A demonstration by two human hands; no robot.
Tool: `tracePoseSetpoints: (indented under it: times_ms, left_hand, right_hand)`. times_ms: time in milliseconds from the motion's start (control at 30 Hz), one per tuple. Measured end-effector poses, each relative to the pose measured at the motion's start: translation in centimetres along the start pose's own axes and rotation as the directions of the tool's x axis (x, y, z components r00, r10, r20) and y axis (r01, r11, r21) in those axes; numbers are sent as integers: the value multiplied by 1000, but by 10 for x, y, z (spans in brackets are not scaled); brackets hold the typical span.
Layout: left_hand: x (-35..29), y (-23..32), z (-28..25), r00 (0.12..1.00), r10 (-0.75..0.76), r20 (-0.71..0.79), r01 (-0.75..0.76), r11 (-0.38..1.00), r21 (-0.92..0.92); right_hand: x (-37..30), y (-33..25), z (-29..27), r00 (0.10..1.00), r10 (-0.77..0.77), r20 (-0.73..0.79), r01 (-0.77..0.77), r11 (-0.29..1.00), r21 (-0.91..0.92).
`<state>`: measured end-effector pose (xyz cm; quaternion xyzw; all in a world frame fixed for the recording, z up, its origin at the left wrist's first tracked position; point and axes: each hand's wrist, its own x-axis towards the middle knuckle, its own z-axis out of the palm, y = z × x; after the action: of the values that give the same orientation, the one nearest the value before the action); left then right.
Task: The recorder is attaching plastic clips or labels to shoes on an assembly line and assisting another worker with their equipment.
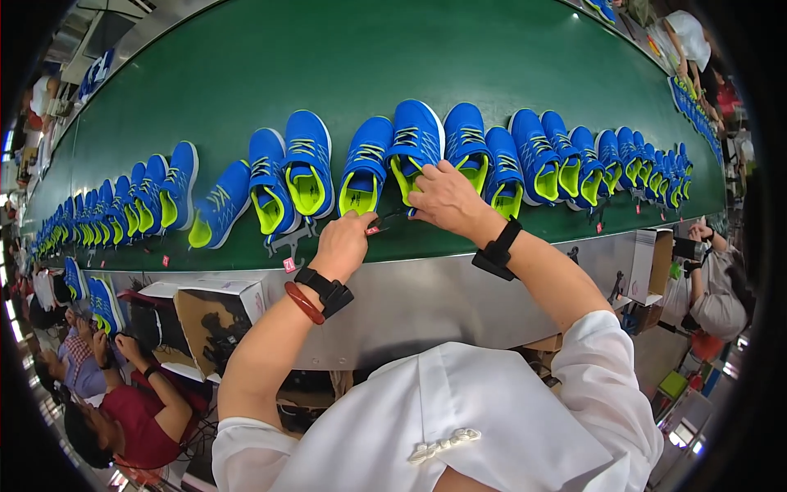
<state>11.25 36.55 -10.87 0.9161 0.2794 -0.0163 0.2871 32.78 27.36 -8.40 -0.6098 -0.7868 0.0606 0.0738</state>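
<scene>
Blue sneakers with lime-green linings stand in a long row on the green table (303, 53), heels toward me. My left hand (344, 243) is closed on a small dark shoe hanger (385, 221) with a pink tag, just behind the heel of one sneaker (365, 160). My right hand (449, 199) is closed at the heel of the neighbouring sneaker (416, 135), its thumb and fingers gripping the back edge. The hanger reaches between both hands, its far end partly hidden by my right fingers. Another dark hanger (291, 244) hangs from the pair to the left.
A metal strip (393, 295) edges the table nearest me. Open cardboard boxes with dark hangers stand below it, one at left (213, 324) and one at right (652, 266). Co-workers sit at lower left (135, 410) and at right (717, 283).
</scene>
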Motion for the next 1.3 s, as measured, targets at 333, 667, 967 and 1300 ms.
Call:
tracePoseSetpoints:
  times_ms: [333,667,967,1300]
  left_hand:
    - [-3,12,-11,995,38,-96,-55,981,-186]
    - [6,50,-28,963,148,-227,-74,949,307]
    - [72,168,48,925,356,130,-379,884,272]
    - [88,193,104,966,223,-130,-180,942,283]
  right_hand:
    - [9,1,14,992,25,-122,-27,1000,-11]
    - [-128,-10,-12,796,469,-383,-335,868,368]
    - [-386,22,-20,282,956,-83,-940,293,173]
    - [-426,49,7,271,960,65,-953,259,157]
